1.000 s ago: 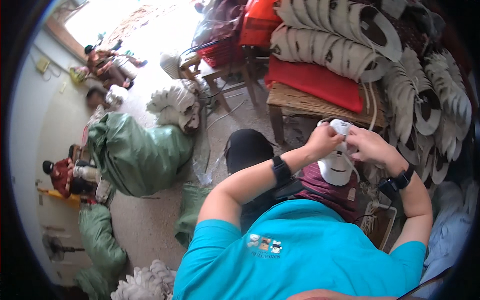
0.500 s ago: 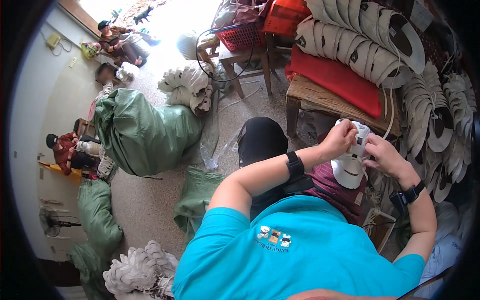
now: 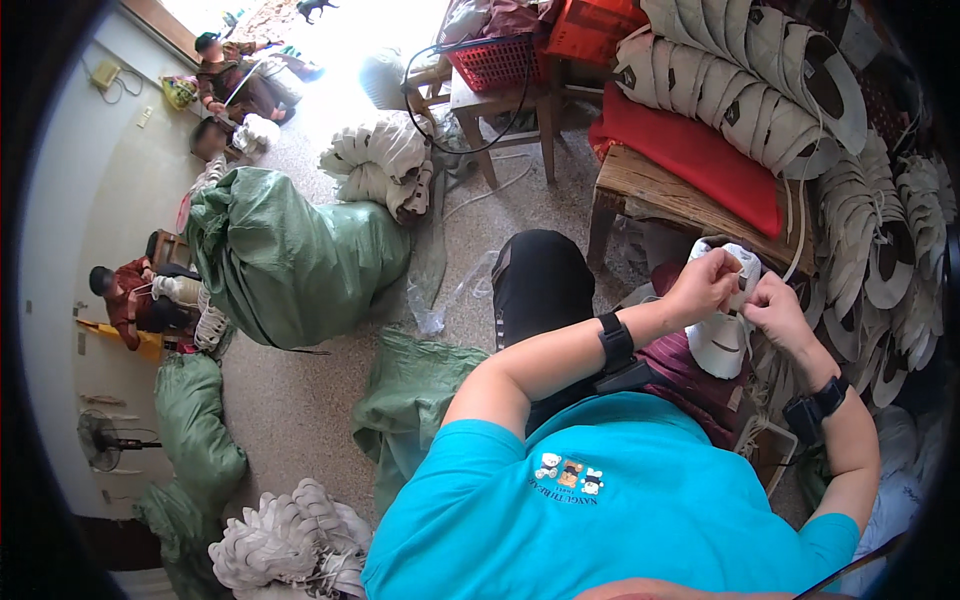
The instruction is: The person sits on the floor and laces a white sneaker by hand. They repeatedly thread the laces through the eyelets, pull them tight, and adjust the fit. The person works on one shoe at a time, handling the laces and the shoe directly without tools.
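Observation:
A white shoe upper [image 3: 716, 348] rests over my lap, on a dark red striped cloth [image 3: 690, 375]. My left hand [image 3: 703, 288] is at the upper's opening, thumb and fingertips pinched together; what they grip is too small to make out. Close beside it, my right hand [image 3: 780, 315] is closed at the upper's right edge, with a thin white lace at its fingertips. The two sets of fingertips are a short way apart, and they cover part of the upper's middle.
Nested white uppers [image 3: 700, 95] lie on a wooden bench [image 3: 650, 195] with red cloth [image 3: 690, 150]; more hang at right. A red basket [image 3: 490, 65] sits on a stool. Green sacks [image 3: 290, 260] stand at left, near seated people [image 3: 130, 300]. Bundled uppers [image 3: 290, 540] lie lower left.
My right hand has come closer to my left hand over the upper. The whole view has shifted a little. A person at the far upper left has stretched out an arm.

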Demonstrator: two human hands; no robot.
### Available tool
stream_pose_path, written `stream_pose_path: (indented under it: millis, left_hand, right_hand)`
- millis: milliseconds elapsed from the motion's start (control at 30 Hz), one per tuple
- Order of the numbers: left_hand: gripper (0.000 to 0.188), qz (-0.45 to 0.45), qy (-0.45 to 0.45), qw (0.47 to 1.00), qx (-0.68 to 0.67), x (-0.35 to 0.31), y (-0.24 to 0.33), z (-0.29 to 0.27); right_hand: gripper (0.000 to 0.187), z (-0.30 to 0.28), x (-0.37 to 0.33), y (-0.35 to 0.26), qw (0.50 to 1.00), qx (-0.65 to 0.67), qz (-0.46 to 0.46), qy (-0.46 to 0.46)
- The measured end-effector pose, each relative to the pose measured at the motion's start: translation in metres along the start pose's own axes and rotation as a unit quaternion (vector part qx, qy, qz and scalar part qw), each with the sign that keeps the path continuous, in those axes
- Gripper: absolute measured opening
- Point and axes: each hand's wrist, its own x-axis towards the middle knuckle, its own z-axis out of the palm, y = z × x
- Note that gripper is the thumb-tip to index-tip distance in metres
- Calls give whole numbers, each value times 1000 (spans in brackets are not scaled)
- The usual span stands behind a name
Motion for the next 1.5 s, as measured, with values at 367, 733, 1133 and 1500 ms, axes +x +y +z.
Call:
stream_pose_path:
  millis: [367, 733, 1133, 1500]
  left_hand:
    - [9, 8, -7, 995, -97, -3, -9, 19]
    - [7, 87, -11, 996, -34, -12, 54, 10]
    - [11, 12, -22, 999, -44, -3, 53, 4]
    - [33, -6, -53, 998, -20, -2, 58, -13]
  right_hand:
    - [12, 16, 6, -36, 960, 175, -38, 216]
    - [26, 28, -10, -38, 888, 448, -15, 103]
    - [35, 42, -10, -39, 898, 436, -21, 48]
    - [24, -20, 3, -100, 918, 316, -206, 121]
